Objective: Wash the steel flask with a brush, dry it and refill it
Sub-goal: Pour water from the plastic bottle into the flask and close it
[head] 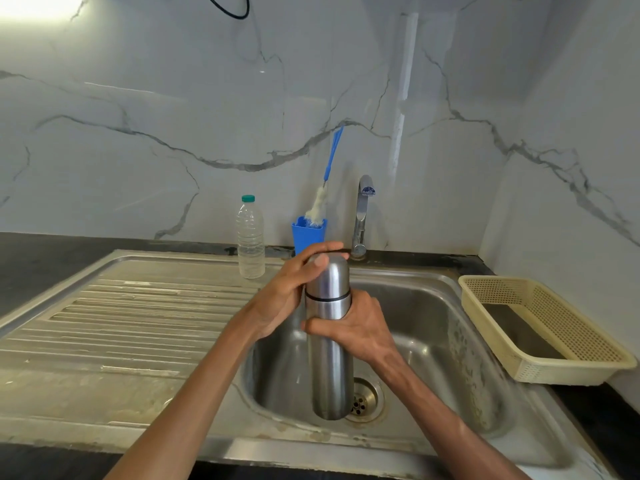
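Steel flask, smooth and cylindrical: left hand grips its domed cap, right hand its body

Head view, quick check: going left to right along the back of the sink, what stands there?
Plastic water bottle → blue holder with the bottle brush standing in it → tap → cream basket at far right.

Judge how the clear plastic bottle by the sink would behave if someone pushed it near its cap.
The plastic bottle looks tall, narrow and mostly empty, so it would probably tip easily. Its thin ribbed wall would likely dent under a squeeze. Once down, its round body may roll along the draining board.
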